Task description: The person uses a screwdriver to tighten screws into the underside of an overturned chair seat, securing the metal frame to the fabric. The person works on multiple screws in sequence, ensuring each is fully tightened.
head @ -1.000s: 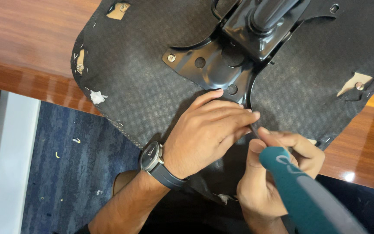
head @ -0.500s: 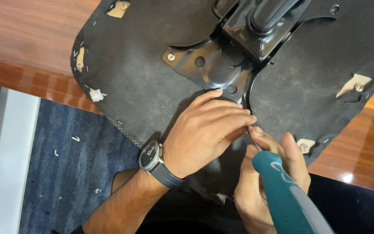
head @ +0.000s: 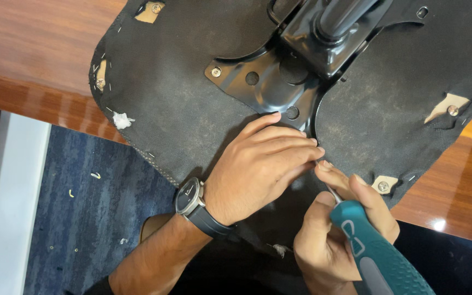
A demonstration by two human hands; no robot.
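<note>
On table, upturned chair seat. Left hand flat, fingers together, pressing black fabric, gripping nothing. Right hand closed around teal screwdriver, tip beside left fingertips. Likely prying at fabric edge; calls for steady, shallow leverage.

Teal-handled screwdriver tilted, tip against black fabric-covered chair seat underside lying on wooden table.

Left hand pressed flat on black seat underside over wooden worktop, right hand gripping teal-handled screwdriver beside its fingers.
</note>
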